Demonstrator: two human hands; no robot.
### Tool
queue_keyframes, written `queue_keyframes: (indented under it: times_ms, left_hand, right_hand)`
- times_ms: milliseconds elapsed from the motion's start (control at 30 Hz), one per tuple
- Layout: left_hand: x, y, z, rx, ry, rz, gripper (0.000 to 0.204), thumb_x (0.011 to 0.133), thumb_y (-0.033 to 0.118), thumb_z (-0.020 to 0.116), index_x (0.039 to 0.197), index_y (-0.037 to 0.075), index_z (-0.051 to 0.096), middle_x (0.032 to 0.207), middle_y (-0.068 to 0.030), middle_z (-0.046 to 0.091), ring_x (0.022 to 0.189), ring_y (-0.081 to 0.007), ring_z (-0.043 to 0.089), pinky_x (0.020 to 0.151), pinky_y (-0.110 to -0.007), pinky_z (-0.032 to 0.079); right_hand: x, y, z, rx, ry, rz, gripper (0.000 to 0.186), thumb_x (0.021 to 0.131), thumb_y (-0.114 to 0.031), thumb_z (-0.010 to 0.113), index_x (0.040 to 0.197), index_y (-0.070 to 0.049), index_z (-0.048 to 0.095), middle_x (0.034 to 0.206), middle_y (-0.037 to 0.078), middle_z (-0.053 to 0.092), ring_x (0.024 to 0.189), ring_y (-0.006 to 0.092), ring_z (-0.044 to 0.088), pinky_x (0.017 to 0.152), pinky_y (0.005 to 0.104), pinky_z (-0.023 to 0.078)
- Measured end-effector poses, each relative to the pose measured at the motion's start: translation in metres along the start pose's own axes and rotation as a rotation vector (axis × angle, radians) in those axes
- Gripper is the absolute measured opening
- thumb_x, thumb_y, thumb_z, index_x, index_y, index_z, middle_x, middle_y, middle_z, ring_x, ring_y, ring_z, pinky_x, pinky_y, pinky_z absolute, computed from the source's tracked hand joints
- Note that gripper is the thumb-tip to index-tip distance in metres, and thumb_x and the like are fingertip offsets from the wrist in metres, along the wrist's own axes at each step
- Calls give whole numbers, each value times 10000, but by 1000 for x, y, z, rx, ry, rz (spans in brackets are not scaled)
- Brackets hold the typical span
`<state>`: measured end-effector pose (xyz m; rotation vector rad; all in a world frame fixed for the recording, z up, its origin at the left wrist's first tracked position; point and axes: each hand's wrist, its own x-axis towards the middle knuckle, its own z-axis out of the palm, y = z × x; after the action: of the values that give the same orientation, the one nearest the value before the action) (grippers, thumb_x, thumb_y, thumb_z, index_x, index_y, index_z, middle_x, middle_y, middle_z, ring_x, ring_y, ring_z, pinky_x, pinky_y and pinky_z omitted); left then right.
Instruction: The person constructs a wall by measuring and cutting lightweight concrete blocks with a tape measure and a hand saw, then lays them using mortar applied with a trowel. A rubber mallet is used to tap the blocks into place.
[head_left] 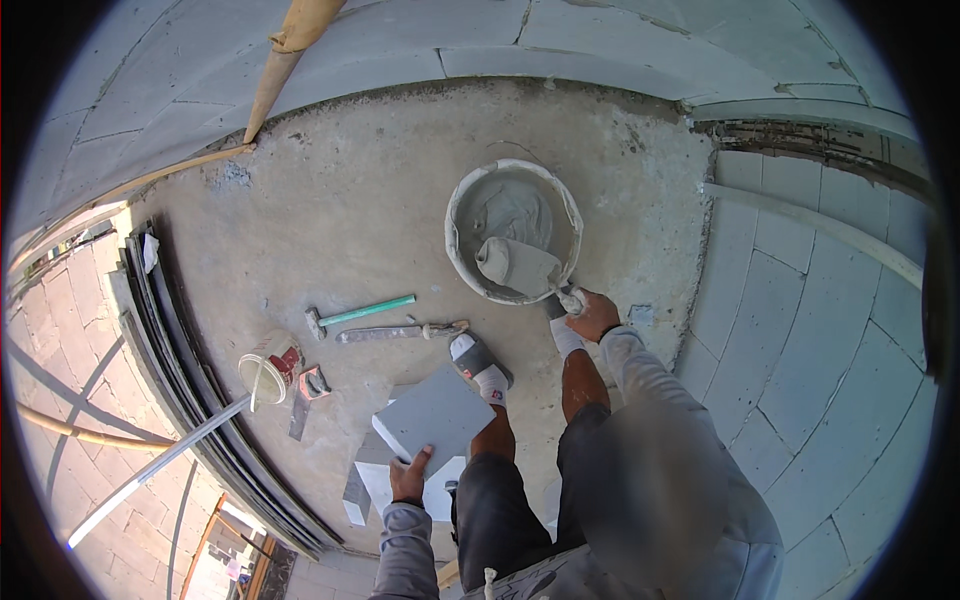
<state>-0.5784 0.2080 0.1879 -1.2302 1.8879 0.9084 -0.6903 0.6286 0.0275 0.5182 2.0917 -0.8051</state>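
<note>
My right hand [592, 314] grips the handle of a trowel [520, 266] loaded with wet grey mortar, held over the rim of a round bucket [455, 215] of the same mortar. My left hand [408, 478] holds a square grey tile [435, 414] by its near edge, tilted above more tiles [372, 482] lying on the concrete floor. My feet in grey slippers stand between the tile and the bucket.
A hammer with a green handle [362, 312] and a long mortar-caked tool [400, 331] lie left of the bucket. A small white pail [270, 366] and a red-handled tool [305, 392] sit further left. Long dark strips [190, 390] line the slab's left edge. Block walls surround.
</note>
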Motion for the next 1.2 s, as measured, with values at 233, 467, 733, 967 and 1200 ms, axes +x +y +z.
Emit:
queue_keyframes:
  times_ms: [233,467,733,967,1200]
  left_hand:
    - [-40,42,-4,120,-92,132,678,673,384,803,1042,-144,590,1011,-246,655,913,-311,644,812,-395,497]
    - [-61,16,-59,-73,-107,258,705,643,329,832,1127,-124,590,1091,-230,651,997,-319,636,875,-391,495]
    - [-56,59,-115,-20,-35,413,872,590,376,839,1173,-188,518,1087,-232,645,976,-325,632,859,-400,497]
    - [-146,145,-114,-585,-508,180,614,762,508,669,1254,174,515,1083,-31,653,908,-207,642,661,-361,481]
    - [-250,220,-27,-1042,-730,142,577,844,582,560,1274,200,510,1167,-31,600,1000,-237,574,805,-410,470]
  right_hand:
    - [-42,-35,-39,86,133,-65,654,662,-476,733,1074,22,632,1067,239,654,989,359,629,900,405,486]
    - [-204,-45,-65,789,-48,41,398,674,-280,815,916,-19,635,639,70,595,550,179,585,497,307,480]
    - [-397,-62,-156,842,201,13,296,722,-267,787,850,-45,638,619,56,590,520,179,567,487,327,445]
    - [-402,-35,-190,796,455,-84,267,740,-244,773,805,-39,615,682,55,622,576,172,582,559,336,473]
    - [-453,-86,-244,867,300,-171,197,800,-164,724,835,-39,576,686,41,594,524,130,558,488,293,459]
